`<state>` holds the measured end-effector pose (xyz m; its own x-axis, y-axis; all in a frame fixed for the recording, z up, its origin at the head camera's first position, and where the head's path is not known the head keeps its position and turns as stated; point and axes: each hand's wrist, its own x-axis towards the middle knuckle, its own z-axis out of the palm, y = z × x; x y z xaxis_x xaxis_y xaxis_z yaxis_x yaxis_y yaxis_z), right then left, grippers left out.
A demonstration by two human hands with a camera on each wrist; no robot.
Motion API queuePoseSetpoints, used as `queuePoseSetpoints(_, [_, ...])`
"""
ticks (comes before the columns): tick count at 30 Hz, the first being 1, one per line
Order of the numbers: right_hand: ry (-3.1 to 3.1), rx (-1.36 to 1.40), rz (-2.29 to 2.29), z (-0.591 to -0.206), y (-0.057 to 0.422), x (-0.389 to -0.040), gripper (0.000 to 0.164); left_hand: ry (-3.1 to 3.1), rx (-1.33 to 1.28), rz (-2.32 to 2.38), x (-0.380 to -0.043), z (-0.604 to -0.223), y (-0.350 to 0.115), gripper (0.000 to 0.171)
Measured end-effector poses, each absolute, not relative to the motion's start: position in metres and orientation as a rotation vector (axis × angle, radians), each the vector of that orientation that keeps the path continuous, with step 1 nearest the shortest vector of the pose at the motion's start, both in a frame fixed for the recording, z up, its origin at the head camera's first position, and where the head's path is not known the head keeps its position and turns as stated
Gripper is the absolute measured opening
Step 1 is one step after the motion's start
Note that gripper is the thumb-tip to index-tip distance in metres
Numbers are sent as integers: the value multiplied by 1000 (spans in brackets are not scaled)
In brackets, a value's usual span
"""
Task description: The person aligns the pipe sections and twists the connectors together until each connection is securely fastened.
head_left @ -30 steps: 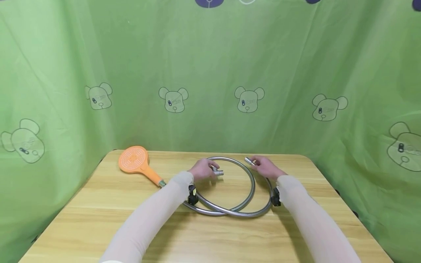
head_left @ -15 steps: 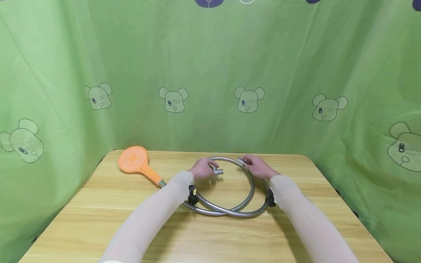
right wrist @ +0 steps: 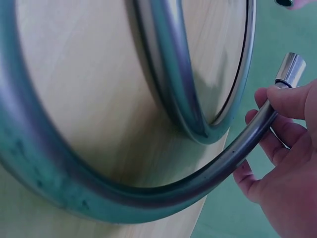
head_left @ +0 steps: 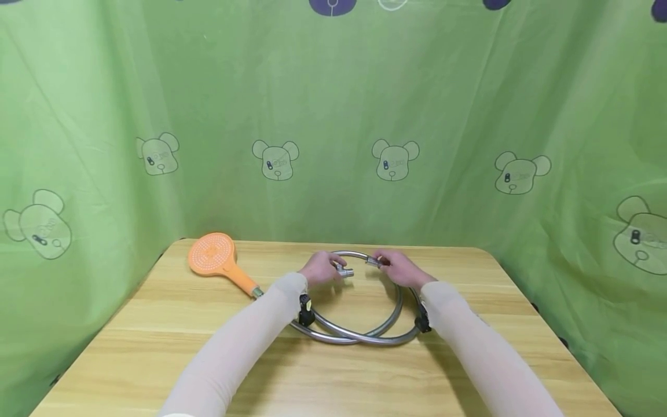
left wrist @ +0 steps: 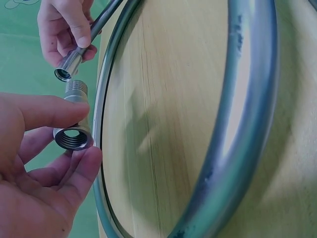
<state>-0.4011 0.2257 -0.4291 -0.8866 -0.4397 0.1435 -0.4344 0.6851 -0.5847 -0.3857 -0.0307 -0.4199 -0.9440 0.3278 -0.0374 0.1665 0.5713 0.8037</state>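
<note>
My left hand [head_left: 322, 269] pinches a threaded metal pipe fitting [left wrist: 73, 136] between thumb and fingers. Its outer thread points toward the hose end, and a wide threaded opening faces the left wrist camera. With my right hand [head_left: 400, 269] I hold the silver shower hose [right wrist: 233, 158] just behind its metal end nut [right wrist: 291, 69]. In the left wrist view the nut's open mouth stands just beyond the fitting's thread, the two nearly in line. The hose loops over the wooden table between both hands. An orange shower head [head_left: 211, 253] lies at the left, its handle's metal end beside my left forearm.
The wooden table [head_left: 333, 382] has a rounded back edge close behind both hands. A green curtain [head_left: 333, 202] with bear-face prints hangs round the back and sides. Crossed hose coils lie in front of my hands, under the wrists.
My right hand has moved left with the hose end, bringing the nut nearer to the fitting. The right side of the hose loop has shifted slightly left. My left hand stays in place.
</note>
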Motion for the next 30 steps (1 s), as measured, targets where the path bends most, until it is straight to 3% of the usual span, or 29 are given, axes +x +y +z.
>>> queuePoseSetpoints(30, [3013,-890,-641,-427,204,-390,32,2605,442,1362,-390,-419,-25,52])
